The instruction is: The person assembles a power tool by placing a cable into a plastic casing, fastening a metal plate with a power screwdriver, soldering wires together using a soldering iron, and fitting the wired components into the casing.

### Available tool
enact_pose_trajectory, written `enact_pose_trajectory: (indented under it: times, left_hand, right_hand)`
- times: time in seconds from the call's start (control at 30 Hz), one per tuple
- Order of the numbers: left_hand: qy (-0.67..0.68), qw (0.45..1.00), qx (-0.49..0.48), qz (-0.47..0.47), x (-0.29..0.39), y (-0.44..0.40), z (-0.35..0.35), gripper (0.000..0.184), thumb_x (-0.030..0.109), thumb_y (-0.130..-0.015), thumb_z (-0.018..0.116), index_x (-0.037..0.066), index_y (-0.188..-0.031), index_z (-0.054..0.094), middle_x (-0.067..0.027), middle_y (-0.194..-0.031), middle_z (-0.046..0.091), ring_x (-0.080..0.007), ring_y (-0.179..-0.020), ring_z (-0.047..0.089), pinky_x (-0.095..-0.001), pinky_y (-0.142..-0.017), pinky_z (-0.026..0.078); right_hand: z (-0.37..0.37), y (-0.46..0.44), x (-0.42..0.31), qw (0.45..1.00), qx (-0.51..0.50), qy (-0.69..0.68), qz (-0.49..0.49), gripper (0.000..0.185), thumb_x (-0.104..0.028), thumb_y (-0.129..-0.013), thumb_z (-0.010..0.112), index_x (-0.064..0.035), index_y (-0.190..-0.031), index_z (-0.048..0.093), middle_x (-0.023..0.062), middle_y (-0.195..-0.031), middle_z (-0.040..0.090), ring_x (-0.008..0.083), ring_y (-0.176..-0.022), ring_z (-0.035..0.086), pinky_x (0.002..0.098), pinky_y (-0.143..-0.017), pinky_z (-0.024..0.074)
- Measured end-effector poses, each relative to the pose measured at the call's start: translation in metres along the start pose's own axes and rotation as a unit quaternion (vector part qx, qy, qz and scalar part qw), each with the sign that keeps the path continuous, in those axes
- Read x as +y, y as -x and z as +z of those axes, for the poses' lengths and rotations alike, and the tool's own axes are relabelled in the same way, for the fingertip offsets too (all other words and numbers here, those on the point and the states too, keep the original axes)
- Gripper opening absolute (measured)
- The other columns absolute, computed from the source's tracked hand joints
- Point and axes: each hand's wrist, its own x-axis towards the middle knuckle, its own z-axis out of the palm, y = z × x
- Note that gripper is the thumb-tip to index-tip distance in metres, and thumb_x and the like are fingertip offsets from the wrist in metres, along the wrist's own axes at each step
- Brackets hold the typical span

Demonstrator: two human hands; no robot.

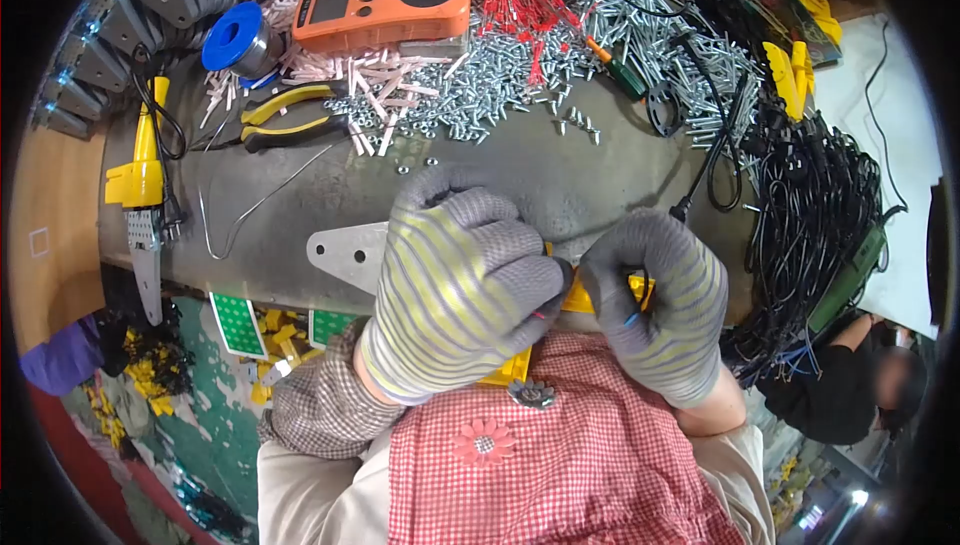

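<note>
My left hand (460,280), in a grey glove with yellow stripes, is closed over a yellow plastic housing (580,297). From beneath it a flat metal plate (345,253) with holes points left. A bit of red wire (538,315) shows by the left fingertips. My right hand (660,300), gloved alike, has its fingers pinched on a black cable (682,209) at the housing's right end. A blue wire end (631,320) peeks out below those fingers. The gloves hide most of the housing and the exact grip.
Pliers (290,115), a solder spool (240,40) and an orange meter (385,5) lie behind. Loose screws (480,85) are heaped at the back. A yellow-handled piece (147,165) lies left, bundled black cables (810,205) right. Another person (835,385) is at the lower right.
</note>
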Motion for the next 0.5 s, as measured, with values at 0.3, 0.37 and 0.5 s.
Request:
enact_pose_trajectory:
  times: [0.3,0.37,0.5]
  left_hand:
    - [0.240,0.953,0.075,-0.167,0.001,0.008,0.014,0.016,0.004,-0.066,0.076,0.009,-0.077,0.066,-0.0054,-0.076,0.062,-0.0247,-0.075,0.062,-0.0387,-0.080,0.047]
    - [0.232,0.955,0.078,-0.167,0.001,0.008,0.013,0.014,0.004,-0.067,0.075,0.009,-0.077,0.066,-0.0052,-0.077,0.063,-0.0232,-0.076,0.062,-0.0377,-0.079,0.048]
    - [0.113,0.991,0.052,-0.056,-0.003,0.002,0.003,0.011,0.005,-0.069,0.074,0.008,-0.076,0.067,-0.0045,-0.078,0.063,-0.0194,-0.079,0.063,-0.0347,-0.074,0.049]
  right_hand:
    - [0.012,0.005,0.010,0.990,0.044,0.092,-0.095,0.020,-0.006,-0.070,0.076,-0.0087,-0.084,0.062,0.0062,-0.076,0.062,0.0271,-0.068,0.060,0.0389,-0.063,0.0464]
    - [0.009,0.004,0.010,0.994,0.048,0.076,-0.063,0.017,-0.006,-0.073,0.074,-0.0086,-0.085,0.063,0.0050,-0.080,0.066,0.0266,-0.072,0.063,0.0378,-0.066,0.0484]
    - [0.000,-0.002,-0.003,0.999,-0.018,-0.020,0.039,0.014,-0.007,-0.076,0.072,-0.0078,-0.087,0.064,0.0053,-0.083,0.068,0.0268,-0.076,0.065,0.0364,-0.069,0.0511]
